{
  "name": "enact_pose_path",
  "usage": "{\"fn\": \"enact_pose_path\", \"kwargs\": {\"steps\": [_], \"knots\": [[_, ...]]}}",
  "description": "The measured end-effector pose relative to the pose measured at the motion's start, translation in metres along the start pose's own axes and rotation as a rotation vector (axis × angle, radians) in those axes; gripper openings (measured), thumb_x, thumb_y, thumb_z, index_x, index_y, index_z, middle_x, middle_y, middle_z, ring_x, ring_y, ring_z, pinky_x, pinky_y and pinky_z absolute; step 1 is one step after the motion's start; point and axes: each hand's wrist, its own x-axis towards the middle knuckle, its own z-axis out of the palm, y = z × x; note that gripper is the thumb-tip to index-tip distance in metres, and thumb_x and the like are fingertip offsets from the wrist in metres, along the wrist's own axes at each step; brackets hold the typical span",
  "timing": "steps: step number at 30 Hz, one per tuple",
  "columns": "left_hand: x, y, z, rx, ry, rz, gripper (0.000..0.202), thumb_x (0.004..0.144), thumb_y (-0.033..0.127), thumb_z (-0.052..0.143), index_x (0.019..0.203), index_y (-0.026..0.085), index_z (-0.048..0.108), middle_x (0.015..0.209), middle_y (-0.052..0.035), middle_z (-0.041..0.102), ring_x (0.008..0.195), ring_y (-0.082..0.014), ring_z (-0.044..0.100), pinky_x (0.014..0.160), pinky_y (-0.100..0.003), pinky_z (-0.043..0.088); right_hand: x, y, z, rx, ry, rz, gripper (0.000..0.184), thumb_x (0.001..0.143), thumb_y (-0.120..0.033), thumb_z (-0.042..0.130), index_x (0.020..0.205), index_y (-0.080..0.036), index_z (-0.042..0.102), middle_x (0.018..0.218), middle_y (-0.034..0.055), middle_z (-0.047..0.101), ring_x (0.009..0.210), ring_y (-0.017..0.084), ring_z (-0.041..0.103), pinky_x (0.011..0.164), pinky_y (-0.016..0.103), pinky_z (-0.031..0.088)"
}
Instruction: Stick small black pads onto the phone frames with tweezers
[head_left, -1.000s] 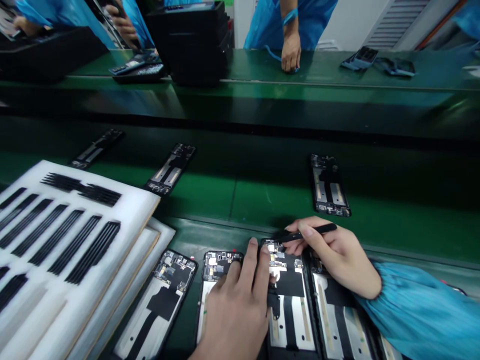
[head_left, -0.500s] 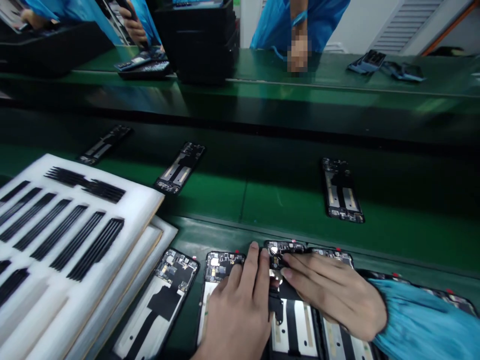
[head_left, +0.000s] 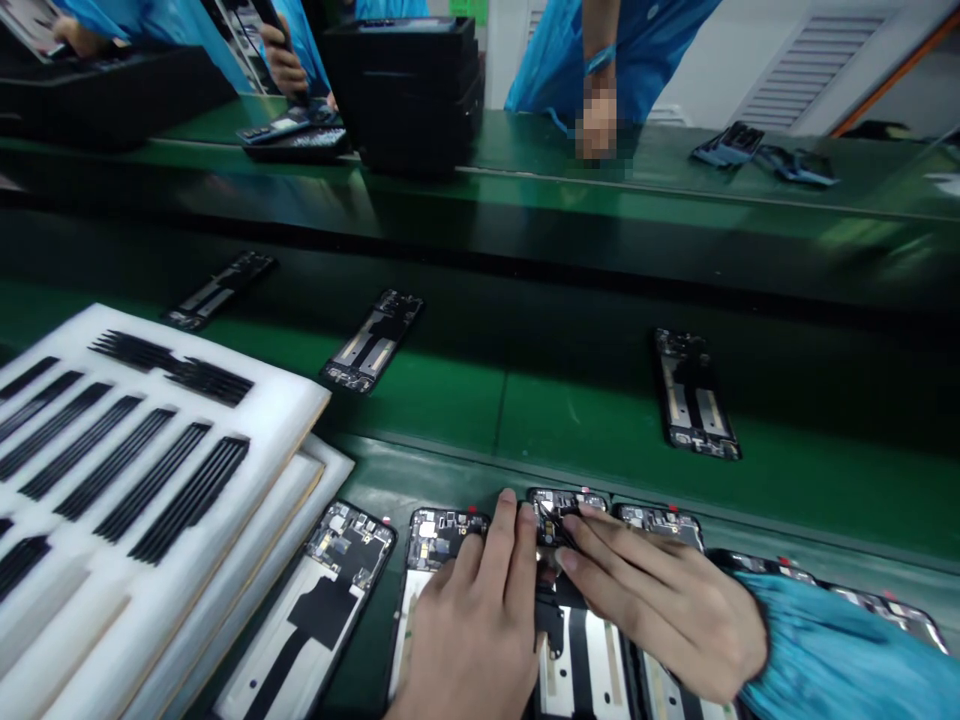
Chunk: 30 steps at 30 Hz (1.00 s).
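Several open phone frames lie side by side at the near edge. My left hand (head_left: 480, 610) lies flat across two of them, its fingertips on the top of the middle phone frame (head_left: 570, 497). My right hand (head_left: 660, 600) reaches in from the right with its fingers pressed together on a thin black tool (head_left: 556, 526). The tool's tip rests on the circuit parts at the top of that same frame. Both hands touch this frame, and my blue sleeve (head_left: 840, 650) covers the frames further right.
A white foam tray (head_left: 285, 400) with rows of black strips sits at the left on stacked trays. Three more phone frames (head_left: 373, 340) (head_left: 220, 290) (head_left: 694, 395) lie on the green conveyor belt (head_left: 525, 400). Across it stand stacked black boxes (head_left: 409, 90) and a co-worker's hand (head_left: 600, 110).
My right hand has turned over and come down onto the middle phone frame, bringing the tool's tip to its top. My left hand has stayed put. The view has shifted slightly.
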Motion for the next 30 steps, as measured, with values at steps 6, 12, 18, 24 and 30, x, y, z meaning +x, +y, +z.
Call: {"fn": "enact_pose_path", "kwargs": {"steps": [6, 12, 18, 24, 30], "knots": [[0.0004, -0.0006, 0.0002, -0.005, 0.024, 0.004, 0.074, 0.064, 0.006, 0.051, 0.138, 0.009, 0.057, 0.145, -0.0128, 0.058, 0.092, -0.0242, 0.070, 0.055, -0.030, 0.058, 0.0032, -0.0003, -0.0009, -0.022, 0.006, -0.045, 0.031, 0.097, -0.007, 0.045, 0.115, -0.002, 0.070, 0.101, 0.0200, 0.079, 0.110, 0.032, 0.072, 0.096, 0.043, 0.062], [-0.0011, -0.0007, 0.0040, -0.013, 0.036, 0.008, 0.074, 0.065, 0.006, 0.051, 0.139, 0.008, 0.056, 0.145, -0.0136, 0.058, 0.090, -0.0248, 0.070, 0.053, -0.030, 0.058, 0.0042, 0.0011, -0.0008, 0.104, 0.013, 0.089, 0.029, 0.100, -0.008, 0.040, 0.112, -0.004, 0.066, 0.101, 0.0186, 0.079, 0.106, 0.025, 0.074, 0.096, 0.035, 0.061], [0.0007, -0.0019, 0.0038, -0.031, 0.055, 0.010, 0.076, 0.063, 0.006, 0.051, 0.139, 0.007, 0.056, 0.145, -0.0145, 0.058, 0.089, -0.0244, 0.070, 0.049, -0.029, 0.056, -0.0010, 0.0012, 0.0020, 0.270, 0.025, 0.269, 0.023, 0.100, -0.012, 0.044, 0.114, -0.011, 0.063, 0.104, 0.0147, 0.079, 0.109, 0.021, 0.073, 0.093, 0.029, 0.061], [0.0008, -0.0013, 0.0040, -0.035, 0.072, 0.002, 0.069, 0.069, 0.007, 0.049, 0.138, 0.008, 0.055, 0.144, -0.0142, 0.059, 0.094, -0.0251, 0.070, 0.050, -0.029, 0.055, -0.0023, 0.0029, -0.0007, 0.348, 0.035, 0.340, 0.029, 0.095, -0.007, 0.046, 0.118, -0.014, 0.062, 0.107, 0.0132, 0.078, 0.107, 0.022, 0.073, 0.088, 0.029, 0.062], [-0.0006, -0.0007, 0.0054, -0.042, 0.058, -0.015, 0.062, 0.076, 0.007, 0.050, 0.138, 0.010, 0.057, 0.145, -0.0133, 0.058, 0.097, -0.0259, 0.071, 0.055, -0.031, 0.059, -0.0020, 0.0013, 0.0030, 0.391, 0.091, 0.366, 0.033, 0.092, -0.003, 0.050, 0.121, -0.013, 0.061, 0.105, 0.0121, 0.077, 0.103, 0.022, 0.074, 0.088, 0.030, 0.062]]}}
